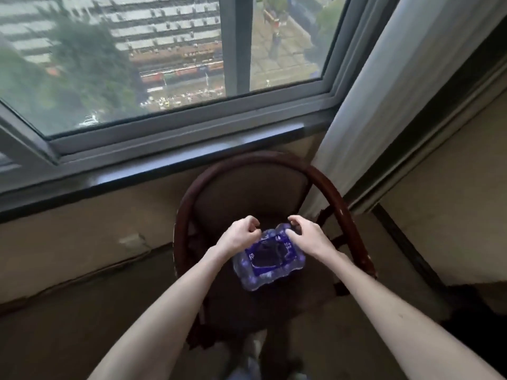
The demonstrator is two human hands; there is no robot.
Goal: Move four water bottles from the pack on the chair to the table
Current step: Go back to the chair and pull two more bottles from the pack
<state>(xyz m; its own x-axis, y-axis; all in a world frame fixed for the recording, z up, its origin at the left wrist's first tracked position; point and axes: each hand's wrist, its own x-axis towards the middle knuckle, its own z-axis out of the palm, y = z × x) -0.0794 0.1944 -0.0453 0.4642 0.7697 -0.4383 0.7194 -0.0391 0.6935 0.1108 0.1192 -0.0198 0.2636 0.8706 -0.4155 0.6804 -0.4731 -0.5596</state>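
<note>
A pack of water bottles wrapped in blue-purple plastic lies on the dark seat of a chair with a curved wooden back. My left hand hovers at the pack's far left corner, fingers curled loosely, holding nothing that I can see. My right hand rests over the far right corner, fingertips touching the wrap. The wrap's top has a dark torn opening in its middle. Single bottles cannot be told apart through the blur. No table is in view.
A dark window sill and a large window run behind the chair. A pale curtain hangs at the right, against the chair back. Beige wall lies below the sill, and dim floor lies to the left of the chair.
</note>
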